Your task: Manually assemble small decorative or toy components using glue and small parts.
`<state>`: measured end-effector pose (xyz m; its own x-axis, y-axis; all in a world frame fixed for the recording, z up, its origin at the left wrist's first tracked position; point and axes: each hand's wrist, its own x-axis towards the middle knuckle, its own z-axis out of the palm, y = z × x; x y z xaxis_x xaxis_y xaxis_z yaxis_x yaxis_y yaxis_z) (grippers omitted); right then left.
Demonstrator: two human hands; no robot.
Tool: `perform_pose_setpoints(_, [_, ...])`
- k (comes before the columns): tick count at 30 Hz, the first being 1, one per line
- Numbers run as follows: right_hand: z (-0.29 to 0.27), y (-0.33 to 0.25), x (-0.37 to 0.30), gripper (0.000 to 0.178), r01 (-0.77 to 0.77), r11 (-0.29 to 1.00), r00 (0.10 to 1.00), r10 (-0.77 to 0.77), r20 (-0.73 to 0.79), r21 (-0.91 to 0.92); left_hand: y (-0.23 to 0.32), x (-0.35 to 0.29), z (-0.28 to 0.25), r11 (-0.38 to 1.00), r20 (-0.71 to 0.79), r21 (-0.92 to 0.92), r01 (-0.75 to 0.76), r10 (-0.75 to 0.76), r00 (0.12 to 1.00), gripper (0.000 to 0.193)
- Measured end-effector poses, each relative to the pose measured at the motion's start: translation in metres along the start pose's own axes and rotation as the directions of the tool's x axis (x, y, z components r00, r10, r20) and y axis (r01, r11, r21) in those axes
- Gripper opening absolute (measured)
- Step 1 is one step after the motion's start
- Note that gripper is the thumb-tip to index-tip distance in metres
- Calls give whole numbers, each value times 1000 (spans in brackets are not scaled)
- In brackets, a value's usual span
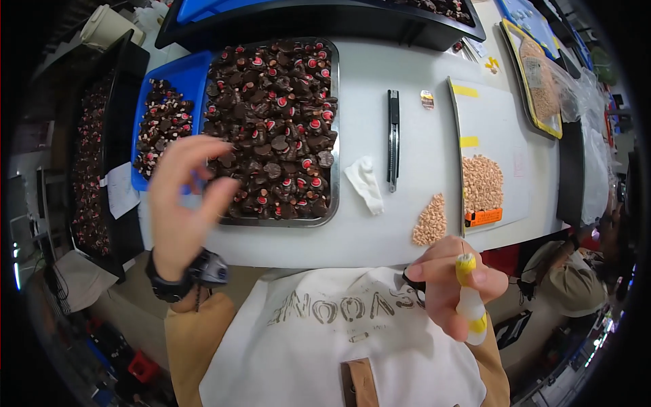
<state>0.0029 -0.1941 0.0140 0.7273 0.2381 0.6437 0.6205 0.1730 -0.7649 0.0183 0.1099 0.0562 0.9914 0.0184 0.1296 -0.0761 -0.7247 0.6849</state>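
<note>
My left hand point(182, 203) is raised over the left edge of a metal tray point(332, 193), thumb and fingers apart in a loose curve. Nothing shows between them. Heaped in the tray are many small dark round parts point(274, 122), some with red faces. At the lower right, my right hand point(453, 281) grips a slim white needle-tipped tool point(472, 305), wrapped in yellow tape near its top and bottom; the thin needle points upward. A small pile of beige pieces point(430, 222) lies on the table just beyond that hand.
Left of the tray are a blue tray point(197, 74) and a black bin point(119, 227). A utility knife point(393, 139), a crumpled white cloth point(365, 184) and a white board point(522, 186) with beige pieces lie to the right. A long black bin point(325, 28) stands behind.
</note>
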Motion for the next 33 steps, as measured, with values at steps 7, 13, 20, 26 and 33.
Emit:
perform_pose_setpoints(7, [-4,-1,-2,57,22,998,998,-19,55,-57,1,7,39,980,99,172,-97,80,992,29])
perform_pose_setpoints(13, [0,-1,-2,55,17,1000,999,-17,32,-12,3,9,39,952,153,246,-181,146,977,34])
perform_pose_setpoints(20, [-4,2,-3,54,45,997,998,-41,54,-64,9,1,38,988,78,151,-27,16,997,32])
perform_pose_setpoints(26, [-5,2,2,54,72,993,990,-60,128,-91,3,3,40,974,102,194,-115,96,990,26])
perform_pose_setpoints(33, [-10,4,-5,55,43,997,998,-40,43,-62,33,-20,38,970,158,-234,-70,109,981,24])
